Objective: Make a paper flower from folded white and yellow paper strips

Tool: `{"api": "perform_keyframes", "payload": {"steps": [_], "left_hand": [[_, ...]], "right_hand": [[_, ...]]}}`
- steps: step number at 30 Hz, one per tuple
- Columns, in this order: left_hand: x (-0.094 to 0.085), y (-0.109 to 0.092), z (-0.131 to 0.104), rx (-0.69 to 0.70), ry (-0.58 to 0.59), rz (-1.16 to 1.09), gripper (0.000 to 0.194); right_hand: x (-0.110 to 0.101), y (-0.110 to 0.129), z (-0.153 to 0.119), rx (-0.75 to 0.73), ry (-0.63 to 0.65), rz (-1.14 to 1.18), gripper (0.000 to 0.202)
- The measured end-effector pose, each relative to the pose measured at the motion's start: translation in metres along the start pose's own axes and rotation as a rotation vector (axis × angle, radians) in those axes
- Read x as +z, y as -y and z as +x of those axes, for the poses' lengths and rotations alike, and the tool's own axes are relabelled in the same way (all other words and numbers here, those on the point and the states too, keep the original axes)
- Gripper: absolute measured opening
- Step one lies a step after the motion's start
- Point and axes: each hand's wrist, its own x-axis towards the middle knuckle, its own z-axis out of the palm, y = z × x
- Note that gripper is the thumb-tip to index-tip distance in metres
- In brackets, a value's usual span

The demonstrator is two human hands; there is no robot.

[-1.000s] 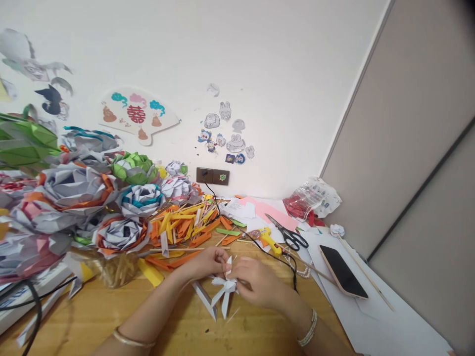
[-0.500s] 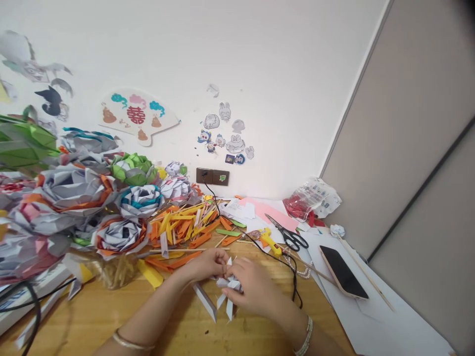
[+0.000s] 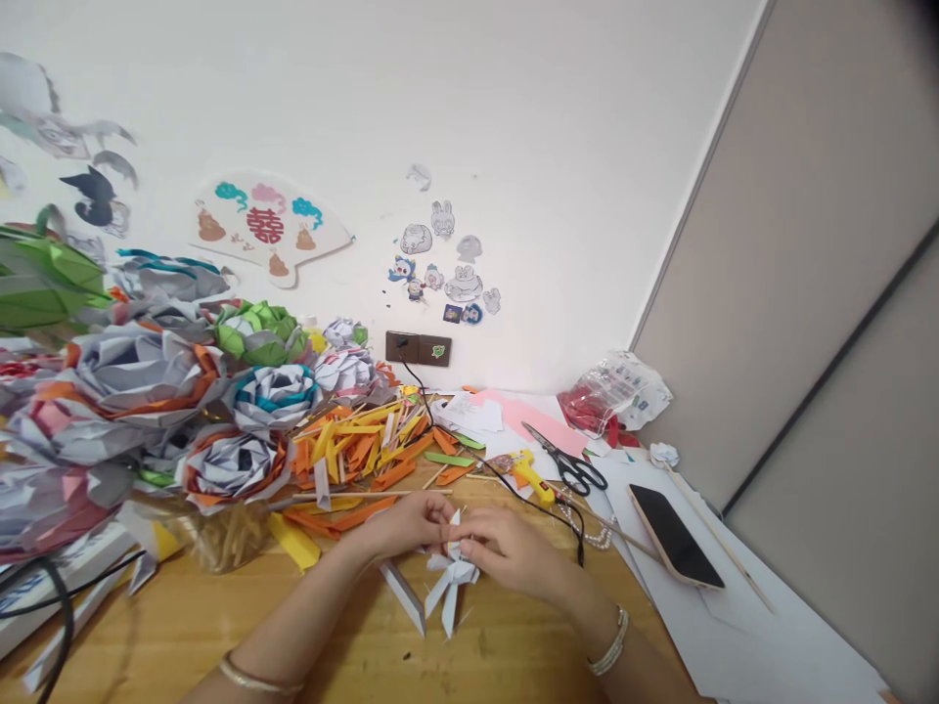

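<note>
Both hands meet low in the middle of the view, over a small white folded-paper flower [image 3: 456,569] with pointed petals. My left hand [image 3: 417,522] is closed on its upper left side, fingertips pinching the paper near an upright petal. From the right, my right hand [image 3: 506,550] has its thumb and fingers closed on the flower's upper right edge. Several petals splay out below the fingers. Just left of the flower, a folded white paper strip [image 3: 403,598] lies on the wooden table [image 3: 352,650]. The exact fingertip contact is partly hidden.
Large paper flowers [image 3: 147,367] crowd the left side. Behind the hands lie orange and yellow folded strips [image 3: 367,440]. To the right are a yellow glue gun [image 3: 534,479] with a black cord, black scissors [image 3: 576,469], a phone [image 3: 676,538] and white paper sheets [image 3: 704,631].
My right hand has shifted up and off the lower petals, so more of the white flower shows. My left hand stays nearly in place. The view has drifted slightly.
</note>
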Motion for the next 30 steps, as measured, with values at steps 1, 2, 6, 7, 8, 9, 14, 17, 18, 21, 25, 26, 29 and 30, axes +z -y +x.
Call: {"api": "perform_keyframes", "payload": {"steps": [1,2,6,7,8,9,14,17,18,21,25,26,29,30], "left_hand": [[0.000,0.000,0.000,0.010,0.004,0.005,0.045],[0.001,0.000,0.001,0.022,-0.007,0.015,0.046],[-0.004,-0.006,-0.001,0.107,-0.194,0.174,0.039],[-0.006,-0.009,-0.003,0.132,-0.245,0.243,0.033],[-0.007,-0.012,-0.006,0.143,-0.268,0.310,0.025],[-0.008,-0.016,-0.009,0.121,-0.245,0.378,0.020],[-0.005,-0.025,-0.017,0.016,-0.030,0.484,0.022],[0.001,-0.027,-0.019,0.011,0.049,0.500,0.029],[0.002,-0.028,-0.019,0.014,0.062,0.505,0.031],[0.002,-0.030,-0.020,0.030,0.095,0.530,0.034],[-0.001,-0.026,-0.019,0.079,0.101,0.620,0.028],[-0.001,-0.024,-0.018,0.093,0.087,0.642,0.025],[-0.001,-0.016,-0.014,0.129,0.007,0.702,0.018],[-0.001,-0.013,-0.012,0.139,-0.019,0.719,0.016]], "right_hand": [[-0.002,-0.002,0.000,0.005,0.014,0.036,0.023],[-0.003,-0.004,0.000,0.014,0.023,0.066,0.024],[0.002,-0.013,0.000,0.115,0.034,0.125,0.027],[0.005,-0.015,0.001,0.136,0.034,0.128,0.028],[0.007,-0.017,0.001,0.149,0.033,0.124,0.029],[0.010,-0.018,0.001,0.157,0.029,0.113,0.029],[0.016,-0.023,0.004,0.144,0.024,0.021,0.029],[0.017,-0.027,0.005,0.126,0.018,0.019,0.026],[0.018,-0.028,0.006,0.123,0.015,0.029,0.025],[0.019,-0.030,0.007,0.120,-0.003,0.076,0.023],[0.021,-0.030,0.006,0.142,-0.062,0.133,0.020],[0.022,-0.030,0.006,0.155,-0.077,0.144,0.019],[0.026,-0.031,0.006,0.182,-0.102,0.168,0.017],[0.027,-0.032,0.006,0.182,-0.105,0.172,0.018]]}}
